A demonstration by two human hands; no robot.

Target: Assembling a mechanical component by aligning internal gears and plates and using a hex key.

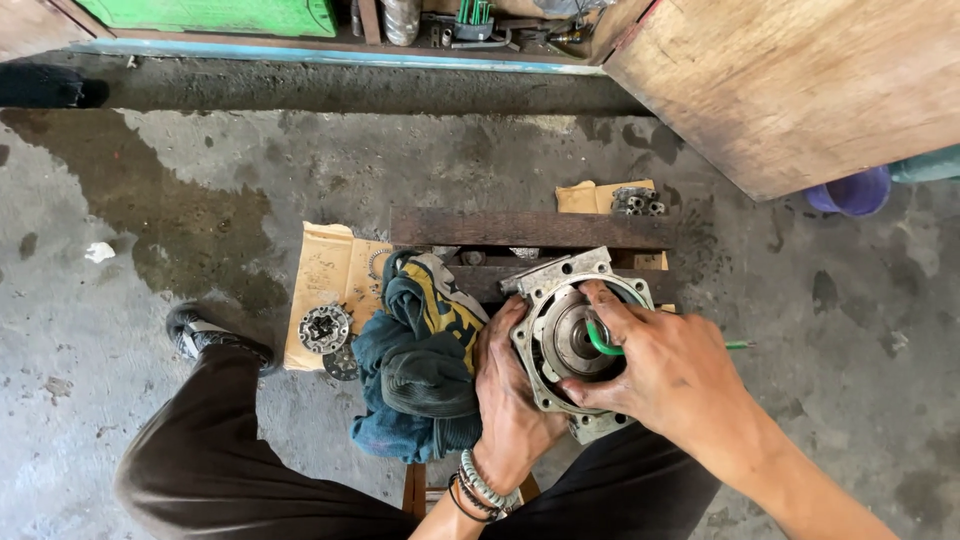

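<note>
A gear [324, 328] lies on cardboard [325, 270] at nine o'clock, beside a rag [425, 350]. The left hand [510, 385] cups the housing [560, 290] from seven o'clock, at centre. The right hand [665, 370], at four o'clock, pinches a green tool [598, 340] into its bore.

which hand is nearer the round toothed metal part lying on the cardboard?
Left. The left hand grips the near-left edge of the metal housing, just across the rag from the toothed part. The right hand is on the housing's far side.
</note>
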